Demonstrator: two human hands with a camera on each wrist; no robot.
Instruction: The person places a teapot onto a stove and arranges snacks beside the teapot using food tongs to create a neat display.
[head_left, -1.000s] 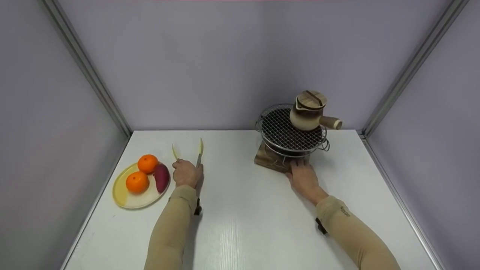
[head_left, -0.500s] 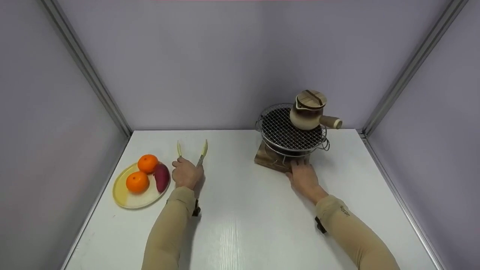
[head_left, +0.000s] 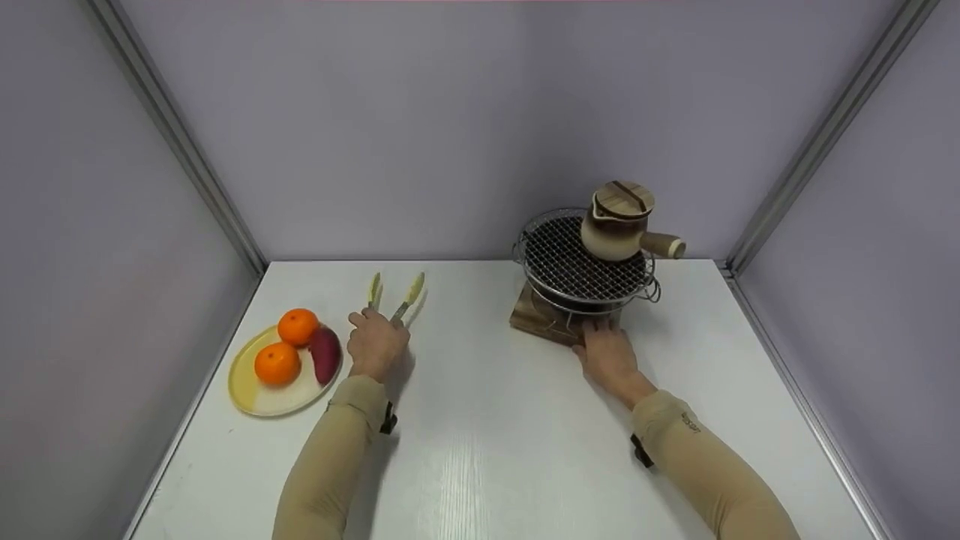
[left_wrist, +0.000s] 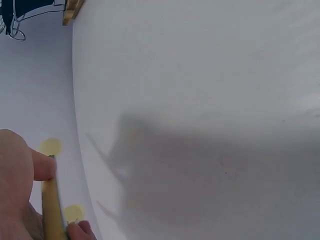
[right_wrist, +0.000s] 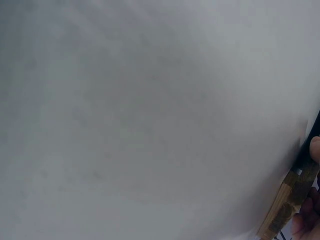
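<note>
My left hand [head_left: 378, 345] grips a pair of tongs [head_left: 415, 288] with yellow tips. The tongs' two arms are spread and point to the back of the table; the rest of them is hidden by the hand. In the left wrist view, the thumb lies along one arm of the tongs [left_wrist: 51, 210]. My right hand [head_left: 609, 361] holds the front edge of the wooden base [head_left: 541, 321] under a round wire-mesh grill [head_left: 562, 259]. In the right wrist view, thumb and fingers lie on either side of that wooden base [right_wrist: 287, 205]. A lidded teapot [head_left: 615, 232] stands on the mesh.
Left of my left hand is a yellow and cream plate [head_left: 247, 390] bearing two oranges [head_left: 277, 364] and a purple sweet potato [head_left: 325, 355]. The teapot's handle [head_left: 663, 245] sticks out past the grill on the right. Grey panels [head_left: 420, 135] enclose the white table [head_left: 465, 420].
The tongs in my left hand have turned, their tips swinging to the right, and the arms stand somewhat closer together. My right hand, the grill and the plate stay as they were.
</note>
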